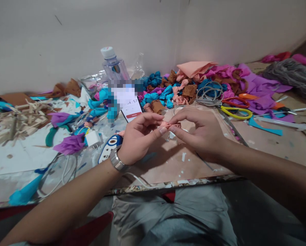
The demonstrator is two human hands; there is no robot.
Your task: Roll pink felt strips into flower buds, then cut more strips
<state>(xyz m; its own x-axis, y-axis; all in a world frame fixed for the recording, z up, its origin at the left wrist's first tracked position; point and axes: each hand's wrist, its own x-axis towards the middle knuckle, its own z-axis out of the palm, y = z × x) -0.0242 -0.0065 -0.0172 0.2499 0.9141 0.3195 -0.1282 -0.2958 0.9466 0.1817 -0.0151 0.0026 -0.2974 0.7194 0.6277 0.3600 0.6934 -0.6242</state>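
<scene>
Between my two hands is a small twisted piece of peach crepe paper [173, 124], held just above the tabletop. My left hand [142, 131], with a metal watch [117, 159] at its wrist, pinches the left end between thumb and fingers. Thumb and forefinger of my right hand [202, 130] close on the same piece from the right. Fingertips hide part of the paper. Behind the hands lies a heap of twisted paper pieces [169, 92] in blue, brown, peach and pink. A phone [132, 106] with a lit screen leans beyond my left hand.
A blue-and-white power strip [109, 147] and a white charger [93, 137] with cables lie left of my wrist. Yellow-handled scissors [236, 112] rest at right. A plastic bottle [114, 66] stands near the wall. Wooden sticks [22, 118] are piled at left, grey yarn [291, 77] at far right.
</scene>
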